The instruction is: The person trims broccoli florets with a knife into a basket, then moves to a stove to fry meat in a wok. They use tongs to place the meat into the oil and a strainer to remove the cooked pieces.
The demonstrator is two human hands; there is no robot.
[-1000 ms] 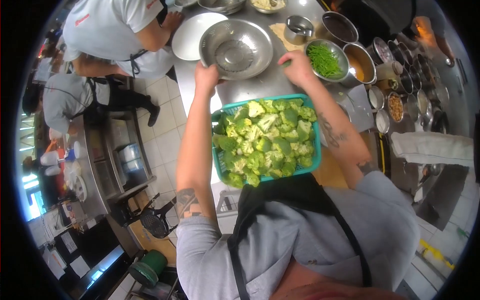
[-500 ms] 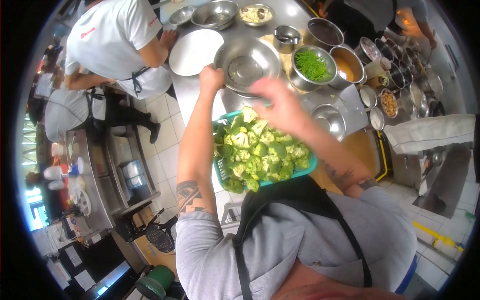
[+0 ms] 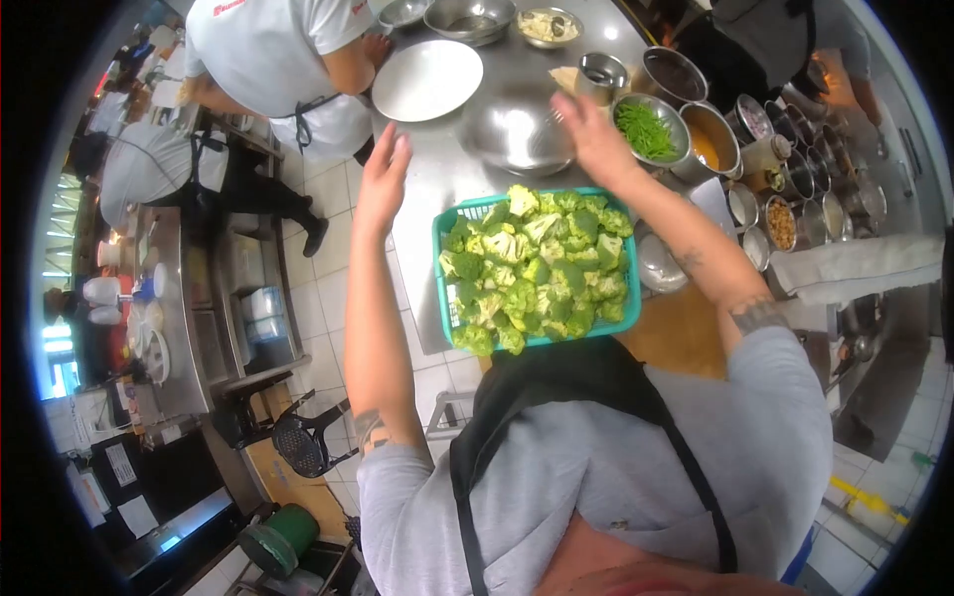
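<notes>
A turquoise basket [image 3: 636,298] heaped with cut broccoli [image 3: 542,263] sits at the near edge of the steel table, against my apron. My left hand [image 3: 383,179] is raised left of the basket, fingers apart and holding nothing. Beyond the basket, my right hand [image 3: 591,134] is spread at the right side of a shiny steel bowl [image 3: 517,129], which is blurred and appears turned upside down. Whether my fingertips touch that bowl I cannot tell. A white round plate [image 3: 428,80] lies behind my left hand.
Right of the bowl stand a bowl of green beans [image 3: 646,129], a pot of orange liquid [image 3: 711,139] and several small containers. At the back is a bowl of pale pieces [image 3: 549,27]. A co-worker in white [image 3: 268,50] stands at the table's left side.
My left hand has let go of the steel bowl's rim and moved left. The bowl has gone from open side up to apparently upside down. My right hand has moved away from above the broccoli.
</notes>
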